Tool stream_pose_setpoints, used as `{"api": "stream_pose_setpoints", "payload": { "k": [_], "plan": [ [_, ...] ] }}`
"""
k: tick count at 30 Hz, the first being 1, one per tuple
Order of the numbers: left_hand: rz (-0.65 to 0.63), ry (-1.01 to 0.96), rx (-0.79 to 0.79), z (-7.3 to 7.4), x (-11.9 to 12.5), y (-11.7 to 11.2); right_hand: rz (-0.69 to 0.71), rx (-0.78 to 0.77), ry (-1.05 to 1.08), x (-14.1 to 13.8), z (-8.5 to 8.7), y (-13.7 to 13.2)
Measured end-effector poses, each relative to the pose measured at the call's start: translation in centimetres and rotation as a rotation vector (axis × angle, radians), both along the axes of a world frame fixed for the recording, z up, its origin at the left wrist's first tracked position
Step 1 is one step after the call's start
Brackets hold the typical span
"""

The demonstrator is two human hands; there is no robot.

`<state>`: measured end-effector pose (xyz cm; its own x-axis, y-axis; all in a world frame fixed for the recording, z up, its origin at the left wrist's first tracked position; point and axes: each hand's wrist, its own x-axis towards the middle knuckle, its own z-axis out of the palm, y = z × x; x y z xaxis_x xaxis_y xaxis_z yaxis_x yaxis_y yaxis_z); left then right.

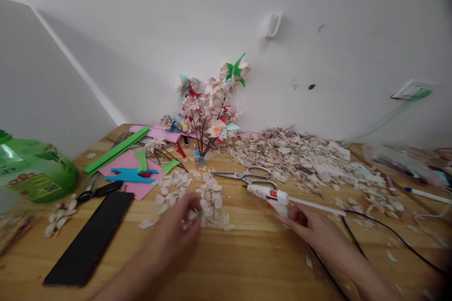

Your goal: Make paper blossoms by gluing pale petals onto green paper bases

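Observation:
My left hand (180, 223) is closed over the loose pale petals (213, 197) in front of me. Pinched in it is a small pale thing with a green bit, blurred and mostly covered by my fingers. My right hand (314, 230) has its fingers at the lower end of the handle of a white hot glue gun (270, 193), with a glue stick (318, 206) poking out of the back. Just beyond the gun lie grey-handled scissors (247, 176). Behind them, a bunch of petal flowers on dark stems (215, 89) stands in a small clear cup (203, 157).
A big heap of dry flakes (289, 155) covers the back right. To the left lie a black phone (90, 240), pink paper (123, 169), green strips (116, 150), garlic cloves (60, 216) and a green bottle (37, 169). A black cord (391, 233) crosses the right side.

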<state>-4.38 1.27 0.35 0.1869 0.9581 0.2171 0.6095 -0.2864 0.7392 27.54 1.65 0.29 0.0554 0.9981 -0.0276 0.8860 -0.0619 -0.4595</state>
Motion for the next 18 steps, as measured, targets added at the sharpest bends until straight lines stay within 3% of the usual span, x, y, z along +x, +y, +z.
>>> {"api": "stream_pose_setpoints", "payload": {
  "k": [3,6,11,13,15,18],
  "plan": [
    [-0.156,0.189,0.02,-2.2,2.1,-1.2,-0.002,0.052,0.029,0.5,-1.3,1.1],
    [-0.235,0.269,0.061,-3.2,2.8,-2.0,-0.015,0.041,0.111,-0.1,-2.3,1.9],
    [-0.333,0.264,0.066,-1.2,1.9,-2.2,-0.068,0.026,0.192,-1.2,-3.2,2.7],
    [-0.284,0.23,0.087,-0.2,1.3,-1.1,-0.061,0.022,0.258,-1.4,-3.5,3.0],
    [-0.137,0.199,0.116,0.4,0.7,0.9,-0.06,0.014,0.323,-1.6,-3.8,3.2],
    [0.011,0.147,0.04,-0.1,0.2,4.4,-0.069,-0.001,0.384,-1.8,-4.2,3.3]
  ]
}}
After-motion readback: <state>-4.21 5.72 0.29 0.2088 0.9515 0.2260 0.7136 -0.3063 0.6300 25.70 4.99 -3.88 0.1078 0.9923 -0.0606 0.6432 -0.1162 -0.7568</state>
